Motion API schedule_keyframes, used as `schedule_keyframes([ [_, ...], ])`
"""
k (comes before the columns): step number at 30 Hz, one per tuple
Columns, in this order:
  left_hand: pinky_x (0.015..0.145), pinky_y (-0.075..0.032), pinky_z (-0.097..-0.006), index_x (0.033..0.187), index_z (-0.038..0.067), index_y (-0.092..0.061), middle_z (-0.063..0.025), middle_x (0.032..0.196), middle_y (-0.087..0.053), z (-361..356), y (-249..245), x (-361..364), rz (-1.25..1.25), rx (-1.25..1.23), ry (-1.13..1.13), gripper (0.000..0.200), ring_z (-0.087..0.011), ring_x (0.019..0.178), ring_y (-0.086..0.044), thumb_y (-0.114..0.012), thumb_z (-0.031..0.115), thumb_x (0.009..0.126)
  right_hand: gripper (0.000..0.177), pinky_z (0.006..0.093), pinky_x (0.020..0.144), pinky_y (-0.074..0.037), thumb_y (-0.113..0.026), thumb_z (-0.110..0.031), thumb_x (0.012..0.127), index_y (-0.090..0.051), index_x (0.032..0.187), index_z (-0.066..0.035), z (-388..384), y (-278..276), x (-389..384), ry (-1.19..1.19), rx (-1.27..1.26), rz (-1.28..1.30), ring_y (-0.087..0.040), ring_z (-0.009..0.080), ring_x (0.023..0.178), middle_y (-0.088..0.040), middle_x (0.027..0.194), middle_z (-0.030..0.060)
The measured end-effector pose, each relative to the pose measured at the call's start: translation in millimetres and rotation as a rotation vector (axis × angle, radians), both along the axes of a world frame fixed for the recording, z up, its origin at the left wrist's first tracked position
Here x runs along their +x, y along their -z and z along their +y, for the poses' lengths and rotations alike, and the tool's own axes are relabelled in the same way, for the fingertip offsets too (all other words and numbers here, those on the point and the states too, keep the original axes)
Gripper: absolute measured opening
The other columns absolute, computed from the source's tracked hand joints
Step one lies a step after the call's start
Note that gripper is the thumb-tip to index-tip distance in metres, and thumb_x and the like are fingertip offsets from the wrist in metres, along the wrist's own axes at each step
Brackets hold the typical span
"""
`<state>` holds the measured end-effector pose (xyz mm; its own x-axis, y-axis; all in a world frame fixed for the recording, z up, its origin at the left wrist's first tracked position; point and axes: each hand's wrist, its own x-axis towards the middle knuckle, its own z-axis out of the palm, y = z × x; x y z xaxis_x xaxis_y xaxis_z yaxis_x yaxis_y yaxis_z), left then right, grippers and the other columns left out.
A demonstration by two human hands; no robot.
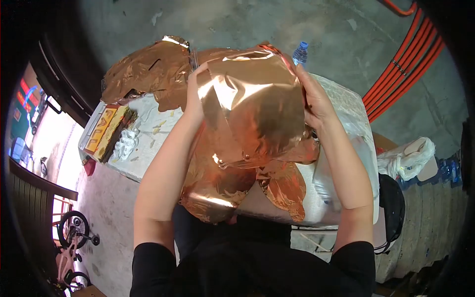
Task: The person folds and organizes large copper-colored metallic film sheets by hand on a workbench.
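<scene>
A large crinkled sheet of shiny copper-coloured foil (252,109) is held up in front of me over the white table. My left hand (197,94) grips its left edge, the fingers partly hidden behind it. On the opposite edge is my right hand (315,99), thumb in front and the other fingers mostly out of sight. More copper foil pieces hang below, over the table's near edge, among them a rounded one (284,188). Another big crumpled foil piece (148,72) lies at the table's far left.
The white table (146,163) bears a yellow box (101,131) and crumpled white plastic (124,144) at left. A blue-capped bottle (300,52) stands behind my right hand. Clear plastic (329,168) lies at right, with a white bag (408,158) beyond. Orange pipes (405,62) run along the floor.
</scene>
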<state>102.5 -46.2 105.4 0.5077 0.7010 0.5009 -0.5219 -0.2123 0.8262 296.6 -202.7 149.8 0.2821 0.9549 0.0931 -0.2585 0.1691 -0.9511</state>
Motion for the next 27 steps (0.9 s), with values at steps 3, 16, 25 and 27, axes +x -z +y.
schedule_keyframes([
  [3, 0.070, -0.050, -0.0227, 0.099, 0.001, -0.060, -0.0036, 0.081, -0.060, 1.2, 1.8, -3.0, 0.195, -0.127, -0.129, 0.019, -0.0116, 0.073, -0.058, -0.048, 0.006, 0.086, 0.037, 0.0253, 0.078, -0.050, -0.056, -0.029, 0.090, -0.051, 0.119, -0.006, 0.4, 3.3, 0.0, -0.027, 0.103, 0.027, -0.060, 0.0109, 0.092, -0.060, 0.106, 0.0046],
  [16, 0.087, -0.050, -0.0333, 0.122, -0.001, -0.048, -0.0133, 0.115, -0.056, 75.3, 67.1, 36.0, -0.492, -0.527, 0.811, 0.035, -0.0225, 0.102, -0.057, -0.043, 0.020, 0.095, 0.059, 0.0350, 0.100, -0.034, -0.073, -0.013, 0.069, -0.050, 0.123, -0.007, -16.8, -32.9, -23.4, 0.239, 0.377, -1.218, -0.041, 0.0237, 0.122, -0.041, 0.132, 0.0113],
  [25, 0.088, -0.049, -0.0346, 0.122, -0.001, -0.048, -0.0126, 0.114, -0.056, 8.6, 25.2, 4.9, -0.225, 0.143, 0.236, 0.036, -0.0232, 0.104, -0.056, -0.047, 0.022, 0.093, 0.056, 0.0520, 0.104, -0.028, -0.065, -0.018, 0.071, -0.048, 0.124, -0.027, -26.0, 6.8, -47.4, 0.196, 0.691, -2.203, -0.036, 0.0225, 0.128, -0.042, 0.134, 0.0040],
  [27, 0.089, -0.049, -0.0349, 0.121, -0.001, -0.048, -0.0125, 0.114, -0.056, -4.1, 6.8, 12.2, -0.163, 0.295, 0.114, 0.037, -0.0234, 0.104, -0.055, -0.047, 0.022, 0.093, 0.030, 0.0479, 0.098, -0.037, -0.062, -0.018, 0.073, -0.060, 0.102, -0.018, -21.3, 2.8, -58.0, 0.250, 0.896, -2.054, -0.053, 0.0185, 0.109, -0.056, 0.112, 0.0020],
])
